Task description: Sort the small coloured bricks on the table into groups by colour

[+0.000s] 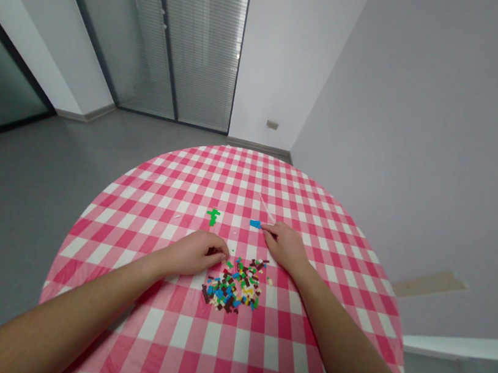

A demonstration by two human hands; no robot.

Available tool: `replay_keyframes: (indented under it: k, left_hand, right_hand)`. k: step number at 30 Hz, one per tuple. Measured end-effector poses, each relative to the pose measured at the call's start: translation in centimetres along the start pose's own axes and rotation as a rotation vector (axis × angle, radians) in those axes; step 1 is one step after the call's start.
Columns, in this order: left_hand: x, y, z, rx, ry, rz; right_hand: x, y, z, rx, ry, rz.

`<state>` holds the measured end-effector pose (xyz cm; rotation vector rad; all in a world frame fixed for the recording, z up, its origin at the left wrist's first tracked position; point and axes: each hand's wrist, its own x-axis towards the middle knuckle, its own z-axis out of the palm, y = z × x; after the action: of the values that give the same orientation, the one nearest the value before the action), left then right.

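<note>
- Round table covered by a glossy pink-red and white checked cloth (179, 356); beyond it, a glass partition with slatted blinds (207, 51), a pale plain wall (422, 143) and a small rectangular wall plate (272, 125).
- Loose heap of small multicoloured plastic-looking bricks (230, 294) lies between the forearms, on the near side of both built-up pieces.
- Count: two hands, one heap, one flat blue tapering piece (255, 224), one flat green branching piece (213, 216). Heap bricks too many and too small to count; blue, green, brown, cream and yellow show.
- Blue piece on the far side of the heap, at the right hand's (287, 246) fingertips; cannot tell whether they pinch it or only touch.
- Left hand (197, 253) at the heap's far-left edge, thumb and fingers curled close; cannot tell if they grip a brick.
- Green piece beyond the left hand, apart from both hands.
</note>
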<state>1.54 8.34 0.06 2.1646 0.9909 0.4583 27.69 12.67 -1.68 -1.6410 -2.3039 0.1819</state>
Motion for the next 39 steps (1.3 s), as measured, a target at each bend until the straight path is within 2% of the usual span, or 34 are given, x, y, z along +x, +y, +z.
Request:
replay_keyframes:
  k: [11,16,18,21,25,32,39]
  left_hand:
    - [0.0,0.0,0.0,0.011,-0.001,-0.009]
    - [0.0,-0.1,0.0,0.01,0.01,0.0]
    - [0.0,0.1,-0.1,0.028,-0.01,0.038]
    - [0.0,0.3,-0.2,0.074,-0.033,0.098]
    - [0.0,0.2,0.0,0.126,-0.051,0.135]
    - [0.1,-0.1,0.2,0.135,-0.07,0.147]
    - [0.0,-0.1,0.2,0.098,-0.067,0.131]
  right_hand:
    - [0.0,0.0,0.0,0.019,0.003,0.001]
    - [-0.3,-0.8,-0.8,0.178,0.048,-0.066]
    - [-0.7,-1.6,-1.3,0.254,0.001,-0.157]
    - [-1.3,-2.9,-1.8,0.271,-0.152,-0.312]
    - [-1.8,-3.8,-1.8,0.241,-0.299,-0.422]
    - [-1.9,-4.0,-1.6,0.169,-0.356,-0.464]
    - [-2.0,-4.0,-1.7,0.193,-0.341,-0.457]
